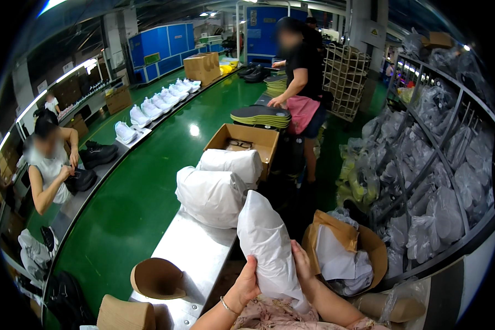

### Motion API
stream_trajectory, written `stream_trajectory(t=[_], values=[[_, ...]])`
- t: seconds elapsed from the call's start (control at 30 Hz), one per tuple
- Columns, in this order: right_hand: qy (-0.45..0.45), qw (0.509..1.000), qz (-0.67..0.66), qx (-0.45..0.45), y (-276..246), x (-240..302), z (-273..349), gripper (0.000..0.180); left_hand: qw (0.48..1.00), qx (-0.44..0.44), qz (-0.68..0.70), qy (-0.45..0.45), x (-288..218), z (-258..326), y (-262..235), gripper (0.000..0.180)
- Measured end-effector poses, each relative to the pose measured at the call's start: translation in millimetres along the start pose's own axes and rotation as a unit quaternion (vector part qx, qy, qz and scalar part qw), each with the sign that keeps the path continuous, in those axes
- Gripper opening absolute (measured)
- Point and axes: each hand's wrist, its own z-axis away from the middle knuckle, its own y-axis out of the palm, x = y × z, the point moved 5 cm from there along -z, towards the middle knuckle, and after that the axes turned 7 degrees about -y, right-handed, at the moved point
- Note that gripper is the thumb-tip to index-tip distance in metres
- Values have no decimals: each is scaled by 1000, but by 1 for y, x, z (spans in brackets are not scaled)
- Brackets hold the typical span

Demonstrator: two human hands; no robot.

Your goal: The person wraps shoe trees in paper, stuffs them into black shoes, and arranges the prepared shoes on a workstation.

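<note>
Two paper-wrapped bundles point(210, 192) appear finished on the bench point(203, 245); your left grip point(246, 281) and right grip point(303, 265) clamp a third bundle point(267, 242), unplaced.

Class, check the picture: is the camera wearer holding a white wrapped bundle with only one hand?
No, the left hand and right hand hold the white wrapped bundle from opposite sides.

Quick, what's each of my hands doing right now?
Left hand: holding the white wrapped bundle, at its left side.
Right hand: holding the same bundle, at its right side.
</note>
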Motion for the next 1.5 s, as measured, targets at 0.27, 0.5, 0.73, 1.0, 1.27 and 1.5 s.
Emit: stream_trajectory(t=[0.27,0.5,0.73,1.0,1.27,1.5], values=[[-65,992,-29,102,25,42,13,40,973,-64,-147,167,-8,3,9,82],[-83,985,53,143,33,55,18,49,971,-51,-135,193,-1,10,13,91],[-126,954,113,247,41,66,18,69,978,-18,-162,133,13,28,19,104],[-31,929,66,364,40,69,13,90,954,-23,-210,213,-20,43,33,90],[-29,875,224,428,55,91,53,112,931,-74,-174,313,-39,54,31,86],[-122,938,195,259,65,73,47,75,903,-99,-227,351,-42,51,41,97]])
